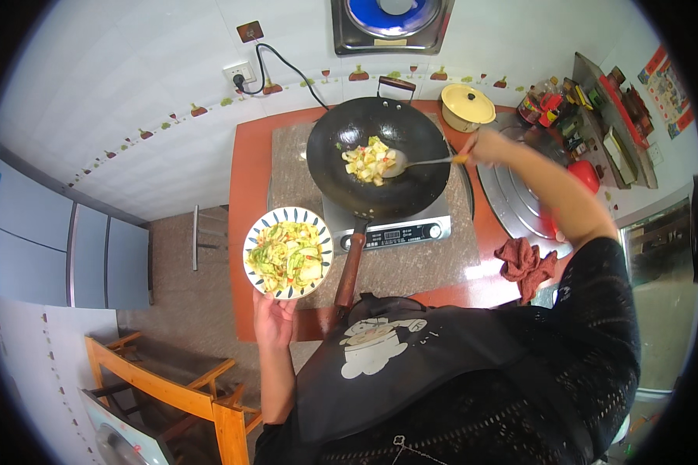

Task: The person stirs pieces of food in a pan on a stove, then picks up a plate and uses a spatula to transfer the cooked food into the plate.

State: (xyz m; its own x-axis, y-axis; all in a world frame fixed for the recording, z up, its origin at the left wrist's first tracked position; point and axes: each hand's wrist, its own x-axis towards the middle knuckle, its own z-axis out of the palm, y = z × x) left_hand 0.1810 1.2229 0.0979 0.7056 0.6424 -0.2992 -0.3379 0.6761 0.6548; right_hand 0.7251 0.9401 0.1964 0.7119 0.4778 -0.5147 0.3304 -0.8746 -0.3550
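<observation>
My left hand point(276, 319) grips the near rim of a white plate point(249, 238) with dark leaf-like marks around its edge. Chopped cooked cabbage with red bits point(288, 258) covers the plate. A black wok point(331, 174) rests on an induction cooker point(384, 235), its wooden handle point(351, 267) towards me. My right hand point(481, 148), slightly blurred, holds a metal spatula point(427, 163) by its yellowish handle end. The spatula's blade touches a smaller heap of chopped vegetable point(366, 164) in the wok.
A yellow lidded pot point(468, 107) stands behind right. A round metal lid or tray point(509, 174) and a reddish cloth point(523, 264) lie at the right. Bottles point(541, 102) stand near a shelf point(613, 116). A black cord point(291, 63) runs to the wall; a wooden chair point(157, 378) stands lower left.
</observation>
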